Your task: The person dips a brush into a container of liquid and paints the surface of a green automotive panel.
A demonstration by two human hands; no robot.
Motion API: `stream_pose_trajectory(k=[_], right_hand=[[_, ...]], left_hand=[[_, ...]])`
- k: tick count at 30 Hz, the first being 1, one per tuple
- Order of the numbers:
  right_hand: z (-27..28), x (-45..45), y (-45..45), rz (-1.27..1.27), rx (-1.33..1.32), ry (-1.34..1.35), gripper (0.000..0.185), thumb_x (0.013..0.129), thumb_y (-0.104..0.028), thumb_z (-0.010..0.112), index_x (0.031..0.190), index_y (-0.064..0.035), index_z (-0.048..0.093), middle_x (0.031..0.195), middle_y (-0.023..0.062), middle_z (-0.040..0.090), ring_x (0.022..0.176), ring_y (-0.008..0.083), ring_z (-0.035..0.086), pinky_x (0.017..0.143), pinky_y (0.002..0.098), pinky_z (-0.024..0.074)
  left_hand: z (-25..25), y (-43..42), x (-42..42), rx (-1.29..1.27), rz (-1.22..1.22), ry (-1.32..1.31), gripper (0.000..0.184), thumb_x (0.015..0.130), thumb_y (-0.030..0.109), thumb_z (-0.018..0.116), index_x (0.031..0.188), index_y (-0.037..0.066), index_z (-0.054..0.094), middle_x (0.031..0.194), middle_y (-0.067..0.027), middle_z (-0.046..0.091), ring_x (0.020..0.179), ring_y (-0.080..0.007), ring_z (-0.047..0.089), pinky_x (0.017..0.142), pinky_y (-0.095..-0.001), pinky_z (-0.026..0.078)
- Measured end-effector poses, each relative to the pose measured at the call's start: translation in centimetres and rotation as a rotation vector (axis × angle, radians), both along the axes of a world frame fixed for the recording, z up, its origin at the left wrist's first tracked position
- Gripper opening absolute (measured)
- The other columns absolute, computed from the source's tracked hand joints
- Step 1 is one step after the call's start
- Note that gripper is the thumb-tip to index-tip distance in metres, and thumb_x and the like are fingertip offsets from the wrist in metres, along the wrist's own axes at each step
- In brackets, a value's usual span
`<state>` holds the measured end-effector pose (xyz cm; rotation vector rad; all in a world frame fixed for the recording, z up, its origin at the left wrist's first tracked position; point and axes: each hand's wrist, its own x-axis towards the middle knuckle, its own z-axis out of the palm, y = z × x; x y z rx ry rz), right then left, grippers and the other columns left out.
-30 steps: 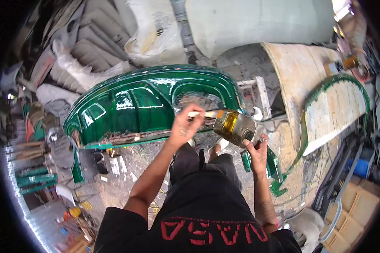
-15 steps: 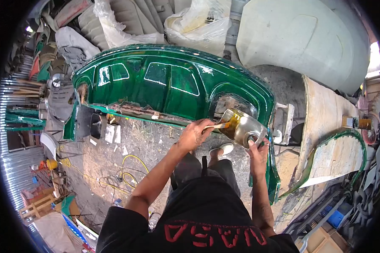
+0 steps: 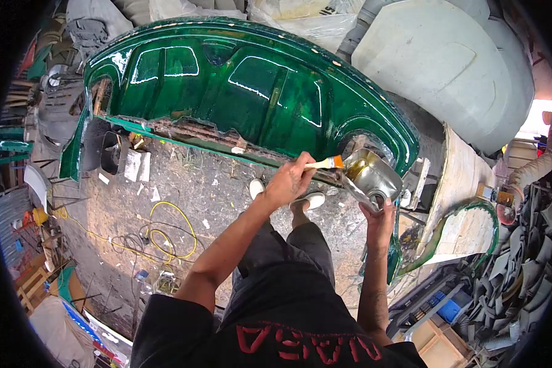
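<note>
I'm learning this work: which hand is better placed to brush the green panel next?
Probably the left hand: it grips the brush, while the right hand is occupied holding the metal container.

The mould (image 3: 208,92) is deep glossy green, streaked with white reflections and dotted with cream along its upper rim. The brush (image 3: 324,164) has a cream handle and orange bristles. Amber liquid (image 3: 360,168) colours part of the silver container (image 3: 381,175). The person wears a black shirt (image 3: 288,294) with red lettering, charcoal trousers (image 3: 273,251) and white shoes (image 3: 316,199). A yellow hose (image 3: 191,228) loops across the mottled grey-brown floor (image 3: 227,202), flecked with white.
</note>
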<state>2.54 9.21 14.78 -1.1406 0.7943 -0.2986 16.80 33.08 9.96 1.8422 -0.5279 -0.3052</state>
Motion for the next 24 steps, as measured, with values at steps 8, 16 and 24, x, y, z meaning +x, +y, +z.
stream_pose_trajectory(k=[8,16,24], right_hand=[[-0.5,-1.6,0.3,-0.052,0.025,-0.028,0.043,0.097,-0.035,0.059,0.124,-0.0029,0.049,0.119,0.014,0.057,0.109,0.0254,0.061,0.087,0.0478,0.0588],[-0.8,-2.5,-0.4,-0.009,0.011,0.003,0.044,0.097,-0.033,0.061,0.125,-0.0016,0.047,0.124,0.0143,0.053,0.116,0.023,0.054,0.088,0.0469,0.0572],[-0.4,-4.1,-1.0,0.04,0.011,0.013,0.04,0.096,-0.03,0.062,0.121,-0.0037,0.047,0.119,0.0114,0.058,0.112,0.0212,0.058,0.089,0.0479,0.0571]], left_hand=[[-5.7,-1.5,5.4,0.197,-0.104,-0.095,0.016,0.087,0.007,0.059,0.096,0.0,0.047,0.069,-0.0211,0.06,0.068,-0.043,0.063,0.061,-0.0509,0.047],[-6.0,-6.3,12.1,0.326,-0.271,-0.209,0.016,0.082,0.011,0.061,0.086,-0.002,0.054,0.076,-0.0253,0.064,0.079,-0.0448,0.064,0.069,-0.0531,0.05],[-7.6,-4.6,2.1,0.196,0.105,-0.028,0.015,0.089,0.011,0.06,0.092,0.0,0.048,0.071,-0.0225,0.064,0.07,-0.0445,0.064,0.062,-0.0547,0.05]])
